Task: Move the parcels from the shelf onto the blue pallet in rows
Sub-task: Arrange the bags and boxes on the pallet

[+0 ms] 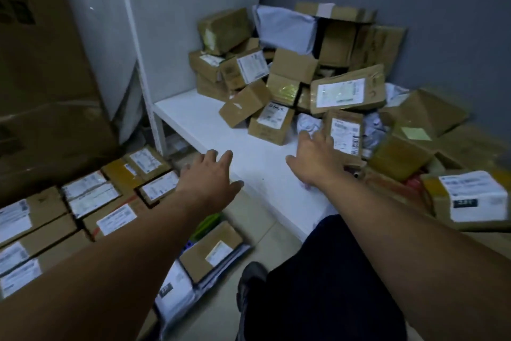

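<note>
A heap of brown cardboard parcels (293,69) lies on the low white shelf (210,122) in the corner. My right hand (315,158) reaches to an upright labelled parcel (345,133) at the heap's front, fingers spread and touching its left side. My left hand (210,177) hovers open over the shelf's front left edge, holding nothing. At the lower left, several labelled parcels (91,197) lie flat in rows; the pallet under them is hidden.
A tall cardboard box (47,64) stands at the left. Loose parcels and mailer bags (210,255) lie on the floor near my feet. More boxes (470,194) crowd the right side. Grey walls close in the corner behind.
</note>
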